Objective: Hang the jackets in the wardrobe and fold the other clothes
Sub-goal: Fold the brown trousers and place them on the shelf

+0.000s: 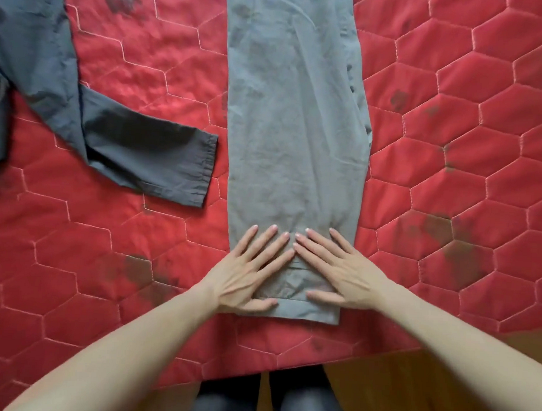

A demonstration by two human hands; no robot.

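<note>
Trousers (293,119): soft, light grey cloth, laid in one long strip on the bed (452,151), stretching away from your hands.
Left hand (251,273): flat, fingers spread, pressing the near hem, gripping nothing.
Right hand (335,272): likewise, just beside it.
Hold: pinch both hem corners; limp cloth will likely sag.

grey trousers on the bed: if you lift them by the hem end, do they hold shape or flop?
Probably flop: the grey trousers lie flat and finely creased, like thin woven cloth. Likely light, since both the left hand and right hand only press them with straight fingers. They may drag rather than slide on the quilted red bedspread, whose stitched texture looks grippy.
</note>
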